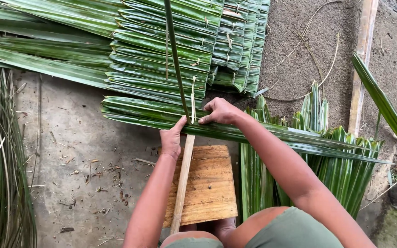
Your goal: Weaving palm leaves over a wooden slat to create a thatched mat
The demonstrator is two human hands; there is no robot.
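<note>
Over the wooden board [210, 183], folded green palm leaves [161, 112] lie across a thin wooden stick [182, 183]; left hand [172, 140] and right hand [219, 111] pinch the fold, fingers closed on it. Leaves look light, springy, likely best held at the crease

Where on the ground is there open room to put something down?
The concrete floor lies open between the loose fibre bundle and the wooden board, with only small scraps. Stacked palm leaves crowd the top; upright leaves fill the right.
</note>
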